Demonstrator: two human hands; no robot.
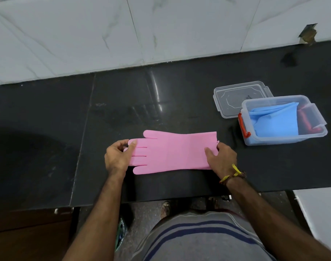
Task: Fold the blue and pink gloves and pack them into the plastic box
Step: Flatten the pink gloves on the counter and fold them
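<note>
Dark stone bench (48, 110), flat pink rubber glove (172, 151) near front edge. Left hand (116, 157) pinches fingertips, right hand (222, 157) pinches cuff. Probably fold ends together evenly, then clear plastic box (285, 140).

Even, moderately bright indoor light. Streaky glare on glossy black stone countertop (161, 102), centre-back. Soft dark shadow patch at left. Wide-angle bowing of pale marble-look wall tiles (85, 34) near edges. Focus acceptable; slight softness overall.

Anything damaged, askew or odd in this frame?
Yes: the wall tile at the far right has a broken, chipped hole just above the counter. Otherwise nothing stands out; the pink glove lies flat.
</note>
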